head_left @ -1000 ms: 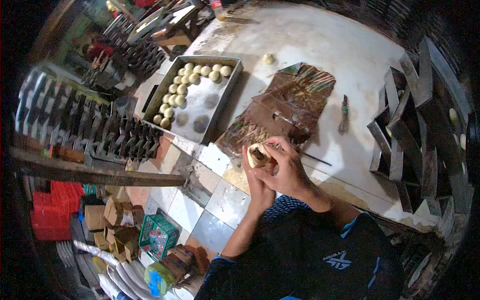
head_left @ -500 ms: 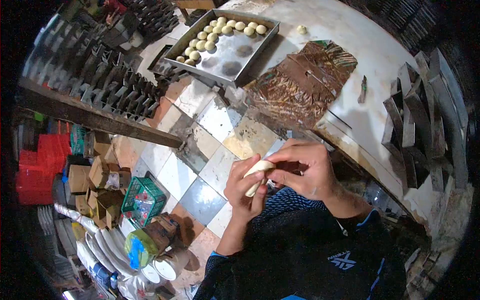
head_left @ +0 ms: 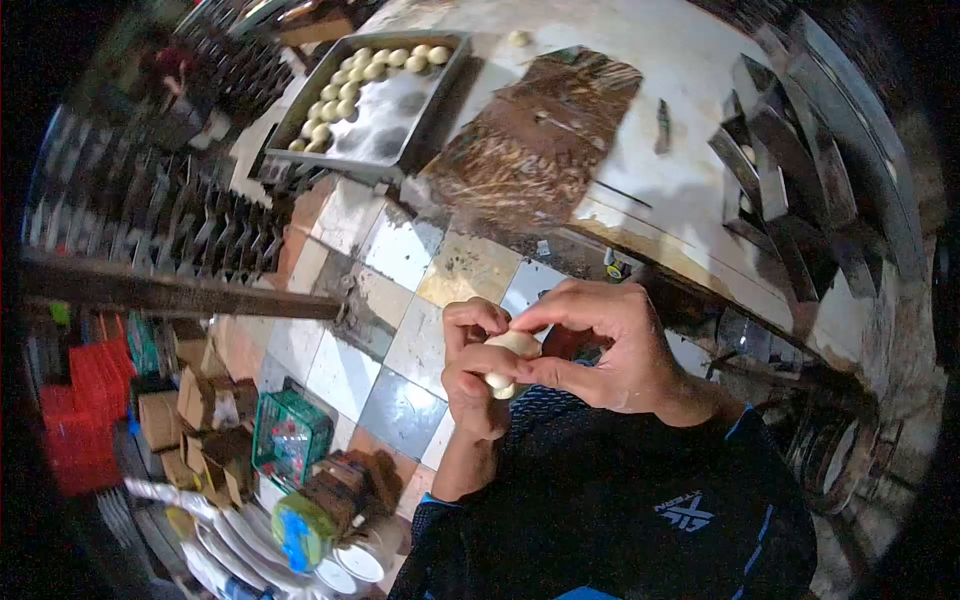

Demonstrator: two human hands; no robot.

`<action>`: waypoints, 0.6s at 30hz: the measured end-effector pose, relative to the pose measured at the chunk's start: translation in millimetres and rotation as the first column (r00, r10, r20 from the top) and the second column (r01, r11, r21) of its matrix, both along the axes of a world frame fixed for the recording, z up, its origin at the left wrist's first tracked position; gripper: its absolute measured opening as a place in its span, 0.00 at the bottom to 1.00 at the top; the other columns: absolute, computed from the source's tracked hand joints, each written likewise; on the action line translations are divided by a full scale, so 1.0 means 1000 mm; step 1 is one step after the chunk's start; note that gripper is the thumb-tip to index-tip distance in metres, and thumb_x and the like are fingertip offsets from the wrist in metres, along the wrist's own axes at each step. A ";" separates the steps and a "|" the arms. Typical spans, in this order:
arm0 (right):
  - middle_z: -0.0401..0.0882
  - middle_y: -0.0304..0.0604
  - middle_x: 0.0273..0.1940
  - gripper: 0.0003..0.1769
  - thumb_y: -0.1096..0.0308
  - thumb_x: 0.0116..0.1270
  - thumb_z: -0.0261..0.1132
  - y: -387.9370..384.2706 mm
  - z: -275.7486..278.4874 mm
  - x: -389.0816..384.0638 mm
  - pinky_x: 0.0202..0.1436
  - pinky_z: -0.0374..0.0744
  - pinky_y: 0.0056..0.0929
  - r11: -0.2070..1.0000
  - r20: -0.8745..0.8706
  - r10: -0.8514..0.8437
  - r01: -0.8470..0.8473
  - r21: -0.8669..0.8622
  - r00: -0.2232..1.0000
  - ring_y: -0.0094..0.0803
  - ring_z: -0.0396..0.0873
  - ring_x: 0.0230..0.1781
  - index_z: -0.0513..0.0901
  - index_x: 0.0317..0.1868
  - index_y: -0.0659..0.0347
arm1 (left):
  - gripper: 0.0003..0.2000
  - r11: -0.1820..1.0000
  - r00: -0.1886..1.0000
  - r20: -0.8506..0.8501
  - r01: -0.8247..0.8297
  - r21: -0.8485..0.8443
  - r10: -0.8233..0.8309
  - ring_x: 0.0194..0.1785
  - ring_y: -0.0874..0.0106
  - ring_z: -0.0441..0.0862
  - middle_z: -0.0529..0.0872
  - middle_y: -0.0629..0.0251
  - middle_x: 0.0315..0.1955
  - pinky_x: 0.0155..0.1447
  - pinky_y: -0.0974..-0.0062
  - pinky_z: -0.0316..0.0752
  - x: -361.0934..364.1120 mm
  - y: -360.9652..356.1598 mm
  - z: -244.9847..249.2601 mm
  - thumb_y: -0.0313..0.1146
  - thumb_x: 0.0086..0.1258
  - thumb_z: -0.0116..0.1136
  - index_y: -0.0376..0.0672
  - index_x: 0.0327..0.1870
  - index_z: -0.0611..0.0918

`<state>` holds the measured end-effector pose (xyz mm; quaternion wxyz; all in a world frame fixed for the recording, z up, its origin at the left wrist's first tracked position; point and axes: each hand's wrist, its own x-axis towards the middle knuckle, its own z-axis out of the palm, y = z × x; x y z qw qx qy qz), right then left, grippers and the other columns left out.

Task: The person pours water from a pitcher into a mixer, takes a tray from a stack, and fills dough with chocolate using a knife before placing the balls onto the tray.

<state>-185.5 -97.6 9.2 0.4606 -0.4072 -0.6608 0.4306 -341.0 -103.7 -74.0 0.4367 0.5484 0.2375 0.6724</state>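
Observation:
A piece of pale dough (head_left: 514, 346) is held between both hands near the middle of the view. My left hand (head_left: 477, 365) wraps its fingers round it, and part of the dough bulges out below them. From the right, my right hand (head_left: 610, 350) pinches the same dough with thumb and fingertips. Beyond the hands, a metal tray (head_left: 400, 165) holds several round dough balls (head_left: 347, 90) along its far and left sides. One more dough ball (head_left: 519, 39) lies on the white table (head_left: 690, 60), right of the tray.
A brown, creased sheet (head_left: 540, 130) and a thin dark tool (head_left: 663, 125) lie on the table. Metal pans (head_left: 790, 170) are stacked at right. On the left are a wooden beam (head_left: 180, 290), cardboard boxes (head_left: 215, 400), a green crate (head_left: 290, 435) and red crates (head_left: 85, 410). A person (head_left: 175, 75) is at upper left.
The view has shifted, so the tray and table appear farther left and higher. My left fingers have curled further round the dough, which looks more bunched. My right hand still pinches it.

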 end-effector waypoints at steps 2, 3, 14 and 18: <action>0.83 0.47 0.38 0.12 0.76 0.52 0.73 -0.002 -0.009 0.026 0.35 0.80 0.22 0.989 -0.056 -0.002 0.010 0.146 0.998 0.28 0.82 0.32 0.84 0.39 0.65 | 0.22 0.997 0.998 -0.065 -0.014 0.075 0.019 0.45 0.65 0.68 0.67 0.56 0.42 0.50 0.64 0.70 0.023 0.012 0.012 0.57 0.70 0.49 0.44 0.36 0.77; 0.82 0.50 0.39 0.14 0.78 0.51 0.71 -0.002 -0.013 0.035 0.39 0.82 0.25 0.958 -0.092 -0.029 0.053 0.283 0.995 0.32 0.83 0.36 0.84 0.41 0.66 | 0.20 0.986 0.991 -0.115 -0.054 0.155 0.072 0.44 0.65 0.68 0.67 0.56 0.42 0.49 0.65 0.71 0.039 0.020 0.018 0.54 0.69 0.53 0.44 0.37 0.77; 0.82 0.51 0.43 0.09 0.70 0.62 0.66 -0.006 0.004 0.230 0.48 0.79 0.42 0.898 -0.049 -0.220 0.222 0.381 0.974 0.45 0.83 0.41 0.84 0.42 0.64 | 0.24 0.879 0.918 -0.069 0.394 0.269 -0.390 0.36 0.66 0.76 0.77 0.62 0.30 0.42 0.66 0.77 0.271 0.080 0.067 0.50 0.49 0.77 0.39 0.33 0.79; 0.80 0.50 0.44 0.09 0.74 0.59 0.66 -0.030 0.040 0.290 0.48 0.80 0.42 0.733 0.172 -0.621 0.489 0.472 0.765 0.46 0.81 0.47 0.81 0.41 0.64 | 0.17 0.952 0.937 -0.286 0.255 0.169 -0.201 0.20 0.69 0.72 0.75 0.61 0.16 0.26 0.72 0.68 0.329 0.081 0.095 0.30 0.61 0.68 0.40 0.17 0.70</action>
